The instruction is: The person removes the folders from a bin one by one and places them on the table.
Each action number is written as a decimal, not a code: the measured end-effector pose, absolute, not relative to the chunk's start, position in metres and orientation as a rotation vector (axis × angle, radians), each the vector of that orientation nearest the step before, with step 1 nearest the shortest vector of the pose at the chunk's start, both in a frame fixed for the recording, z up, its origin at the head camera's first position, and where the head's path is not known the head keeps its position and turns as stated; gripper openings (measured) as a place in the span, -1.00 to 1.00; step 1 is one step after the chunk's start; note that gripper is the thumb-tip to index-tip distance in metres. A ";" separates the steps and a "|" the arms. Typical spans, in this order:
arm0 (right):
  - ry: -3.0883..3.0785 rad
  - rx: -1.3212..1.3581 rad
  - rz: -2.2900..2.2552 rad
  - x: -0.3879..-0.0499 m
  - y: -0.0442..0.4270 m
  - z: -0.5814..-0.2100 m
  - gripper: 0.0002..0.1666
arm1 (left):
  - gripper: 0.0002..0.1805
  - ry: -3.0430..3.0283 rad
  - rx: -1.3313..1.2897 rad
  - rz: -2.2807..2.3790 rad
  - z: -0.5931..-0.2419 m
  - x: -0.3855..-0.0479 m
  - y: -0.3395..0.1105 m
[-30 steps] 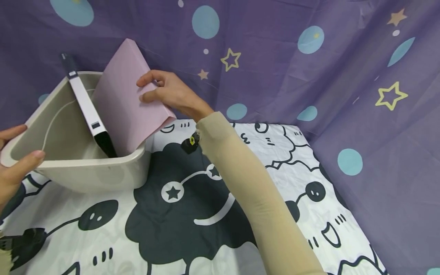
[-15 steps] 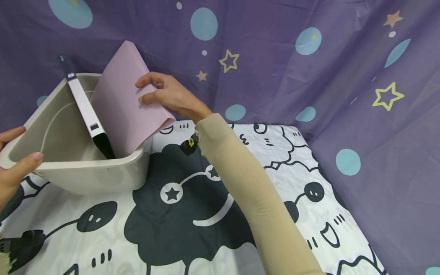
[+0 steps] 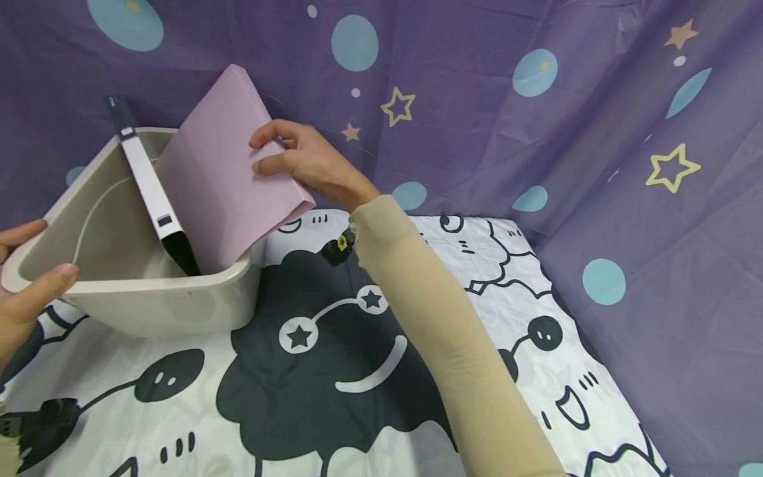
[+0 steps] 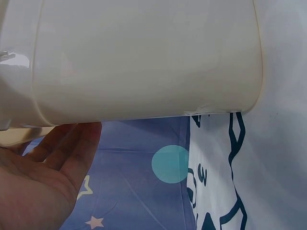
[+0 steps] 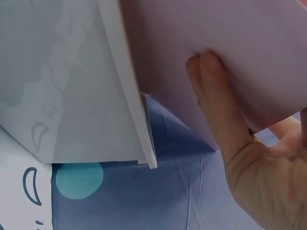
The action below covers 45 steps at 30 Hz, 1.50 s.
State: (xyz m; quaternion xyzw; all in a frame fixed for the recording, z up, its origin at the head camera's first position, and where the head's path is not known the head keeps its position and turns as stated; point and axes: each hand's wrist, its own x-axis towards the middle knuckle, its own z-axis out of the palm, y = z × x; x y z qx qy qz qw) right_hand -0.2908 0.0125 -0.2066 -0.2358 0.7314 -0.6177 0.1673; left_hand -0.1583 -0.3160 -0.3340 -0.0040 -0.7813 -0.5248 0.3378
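In the head view a beige plastic bin (image 3: 167,305) stands at the left. My left hand (image 3: 26,291) grips its left corner, thumb over the rim; the left wrist view shows that hand (image 4: 53,167) with its fingers against the bin's side (image 4: 144,57). My right hand (image 3: 312,159) pinches the right edge of a pink box-shaped folder (image 3: 220,165), which leans tilted, its lower part inside the bin. In the right wrist view two fingers (image 5: 211,76) press its pink face. A dark slim box with a white and black spine (image 3: 152,179) leans in the bin, left of the pink folder.
A purple curtain (image 3: 453,119) with stars and dots hangs behind and to the right. Under the bin lies a white cloth (image 3: 417,450) with black cartoon prints, stretching to the right.
My right hand and the pink folder have shifted slightly up and to the right since half a second ago. The left hand, the bin and the slim box stay nearly in place.
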 end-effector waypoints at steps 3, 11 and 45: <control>2.114 -0.682 -1.755 -0.292 0.013 -0.207 -0.67 | -0.30 -2.051 0.021 -1.366 -0.334 -0.158 -0.317; 2.055 -0.658 -1.708 -0.296 0.013 -0.208 -0.40 | -0.32 -2.030 -0.024 -1.311 -0.339 -0.160 -0.323; 1.963 -0.635 -1.904 -0.289 0.027 -0.205 -0.42 | -0.31 -2.024 -0.022 -1.399 -0.336 -0.156 -0.314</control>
